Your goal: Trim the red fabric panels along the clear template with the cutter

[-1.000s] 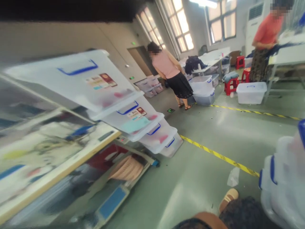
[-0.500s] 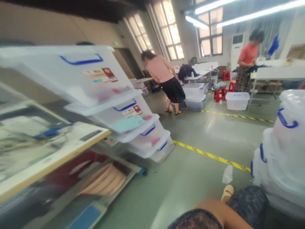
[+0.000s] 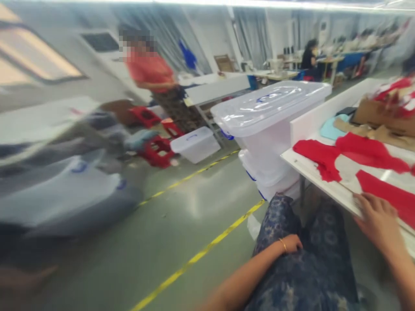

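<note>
My left hand (image 3: 293, 244), with a thin gold bracelet at the wrist, lies on my lap over dark blue patterned cloth (image 3: 279, 268). Its fingers are curled in and nothing shows in them. At the near edge of the white table (image 3: 346, 183) rests my right hand (image 3: 378, 214), its fingers stretched out and holding nothing. Closest to it is a red fabric piece (image 3: 385, 190). Further back on the table lie another red fabric piece (image 3: 319, 155), a light blue piece (image 3: 332, 127) and a tan piece (image 3: 372, 131).
Stacked clear plastic boxes (image 3: 272, 112) stand beside the table's left end. A cardboard box (image 3: 384, 114) sits on the table. Yellow tape (image 3: 201, 255) marks the floor. A co-worker in a red top (image 3: 149, 71) stands near red stools (image 3: 158, 151); another person (image 3: 309, 56) is far back.
My view has swung right, away from the tall box stack on the left. My lap, both hands and the table with red fabric are now in sight.
</note>
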A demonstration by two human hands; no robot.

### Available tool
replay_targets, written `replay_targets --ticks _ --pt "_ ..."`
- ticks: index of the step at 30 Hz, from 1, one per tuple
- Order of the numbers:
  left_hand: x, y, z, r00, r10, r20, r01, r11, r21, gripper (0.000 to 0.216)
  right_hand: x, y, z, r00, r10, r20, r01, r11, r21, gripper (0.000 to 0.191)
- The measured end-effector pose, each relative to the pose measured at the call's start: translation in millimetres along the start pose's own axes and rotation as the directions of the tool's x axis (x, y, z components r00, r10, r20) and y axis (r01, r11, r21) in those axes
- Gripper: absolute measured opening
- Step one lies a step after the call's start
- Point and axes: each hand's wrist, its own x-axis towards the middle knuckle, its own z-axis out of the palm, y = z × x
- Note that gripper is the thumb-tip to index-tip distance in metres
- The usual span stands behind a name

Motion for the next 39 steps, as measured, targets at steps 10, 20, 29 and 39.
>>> replay_targets --ticks 10,20,29,39 --pt "10 17 -3 0.999 -0.04 0.015 0.038 0.996 0.085 0.03 9 -18 -1 0.999 0.033 -0.026 -0.032 0.997 0.069 0.052" --pt "33 36 -21 0.998 0.041 0.042 -0.046 0.992 0.115 0.03 9 -21 -4 0.999 0.033 -0.025 -0.032 0.998 0.057 0.048" --pt "19 26 -16 0.993 0.119 -0.003 -0.118 0.991 0.056 0.031 7 -21 -6 0.999 0.044 0.02 -0.044 0.998 0.033 0.05" --pt "24 23 -11 0.989 0.131 0.073 -0.135 0.989 0.057 0.028 4 -17 -7 0.997 0.04 0.066 -0.043 0.998 0.048 0.066"
